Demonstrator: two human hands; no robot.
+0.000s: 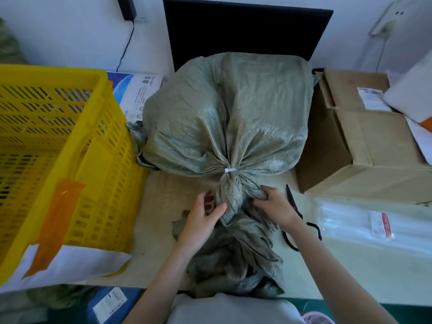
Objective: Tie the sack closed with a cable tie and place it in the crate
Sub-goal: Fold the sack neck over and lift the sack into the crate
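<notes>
A full grey-green woven sack point(224, 108) lies on the table in the middle. A white cable tie point(230, 170) cinches its gathered neck. The loose end of the neck trails toward me over the table edge. My left hand point(203, 216) holds the neck from the left, just below the tie, fingers curled around the fabric. My right hand point(275, 204) grips the bunched fabric on the right side of the neck. A yellow slotted plastic crate point(70, 148) stands to the left of the sack, with orange tape and a white label on its near wall.
Black scissors point(301, 220) lie under my right wrist. A cardboard box point(364, 141) stands at the right, with a clear packet of cable ties point(374, 225) in front of it. A dark monitor point(245, 29) stands behind the sack.
</notes>
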